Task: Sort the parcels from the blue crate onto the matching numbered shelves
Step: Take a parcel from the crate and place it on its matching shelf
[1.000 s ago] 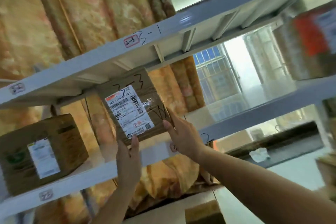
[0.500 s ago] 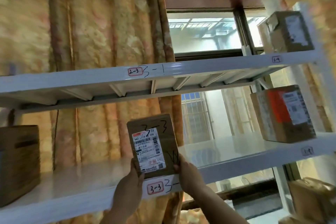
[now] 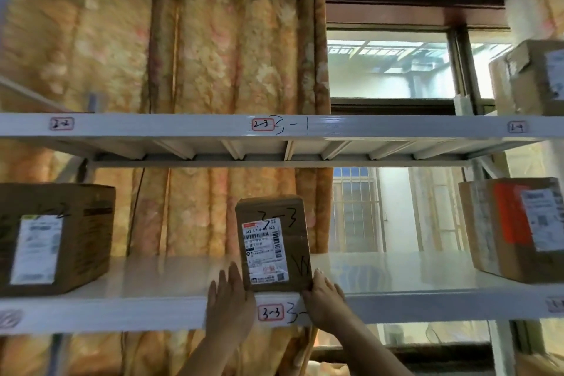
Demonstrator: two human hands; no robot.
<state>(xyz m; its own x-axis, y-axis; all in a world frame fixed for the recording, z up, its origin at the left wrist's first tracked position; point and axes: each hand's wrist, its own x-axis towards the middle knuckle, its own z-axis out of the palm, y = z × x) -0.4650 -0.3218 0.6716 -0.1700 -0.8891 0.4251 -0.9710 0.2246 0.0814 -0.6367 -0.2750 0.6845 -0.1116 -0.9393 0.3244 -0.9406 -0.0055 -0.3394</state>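
The single camera rides on my head and faces the white rack square on, tilted slightly upward, so the 2-3 shelf shows its underside while the 3-3 shelf crosses the lower frame. It sits close: my left hand and right hand rise from the bottom edge to that shelf's lip. The wide view also takes in the curtain and window behind.

Brown parcel (white label, black 3-3), white shelf, orange floral curtain
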